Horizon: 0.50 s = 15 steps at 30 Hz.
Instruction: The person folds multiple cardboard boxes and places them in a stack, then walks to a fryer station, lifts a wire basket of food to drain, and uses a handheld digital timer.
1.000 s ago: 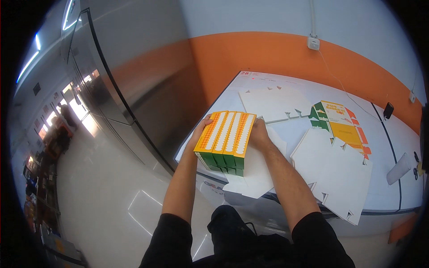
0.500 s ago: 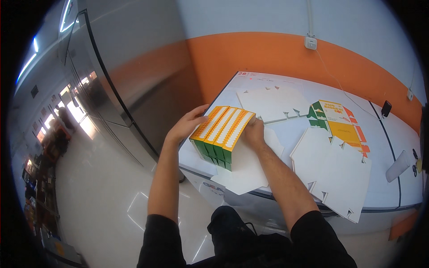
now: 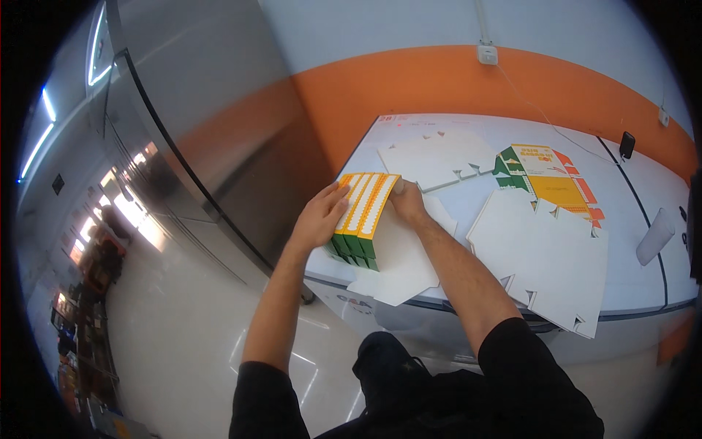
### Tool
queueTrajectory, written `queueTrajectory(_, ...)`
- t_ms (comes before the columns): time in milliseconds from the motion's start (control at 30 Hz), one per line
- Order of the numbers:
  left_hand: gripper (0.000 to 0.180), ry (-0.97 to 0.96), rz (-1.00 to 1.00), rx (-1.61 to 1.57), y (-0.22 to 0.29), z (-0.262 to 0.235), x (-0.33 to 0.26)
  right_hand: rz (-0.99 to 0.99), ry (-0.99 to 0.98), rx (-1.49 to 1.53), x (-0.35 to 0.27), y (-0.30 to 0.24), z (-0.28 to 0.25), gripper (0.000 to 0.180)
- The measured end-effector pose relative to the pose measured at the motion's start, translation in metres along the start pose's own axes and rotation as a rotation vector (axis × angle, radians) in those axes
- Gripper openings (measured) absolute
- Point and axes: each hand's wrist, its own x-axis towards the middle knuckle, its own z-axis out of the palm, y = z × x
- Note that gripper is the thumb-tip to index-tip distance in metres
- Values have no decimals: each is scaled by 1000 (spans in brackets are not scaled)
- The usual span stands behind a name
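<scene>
A row of yellow, white and green cardboard boxes [image 3: 369, 205] stands on the near left part of the table, pressed side by side. My left hand [image 3: 320, 216] lies against their left side, its fingers over the top edge. At the right far corner, my right hand [image 3: 407, 203] is closed on the boxes, its fingertips partly hidden. The two hands hold the row between them. Under and beside the row lies a flat white cardboard sheet [image 3: 402, 274], its near corner at the table's front edge.
More flat white blanks lie at the back [image 3: 439, 161] and in a pile [image 3: 541, 256] overhanging the front edge. A printed blank [image 3: 552, 175] shows yellow, green and orange. To the right are a white cylinder [image 3: 655, 236] and a black device [image 3: 627, 145]. A steel fridge [image 3: 219, 95] stands left.
My left hand has slid forward and right over the boxes, covering more of their left side. My right hand stays at the far right corner. The whole view has shifted slightly.
</scene>
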Motion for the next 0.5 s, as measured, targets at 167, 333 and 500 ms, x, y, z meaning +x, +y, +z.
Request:
queueTrajectory(167,45,601,86,20,39,30,-49,-5,73,-87,-23,-23,-42,63)
queueTrajectory(333,83,677,-105,-108,50,93,-120,-192,77,320,-140,-94,-93,70)
queueTrajectory(500,104,617,-206,-244,64,110,-114,228,-631,284,-282,-135,-190,39)
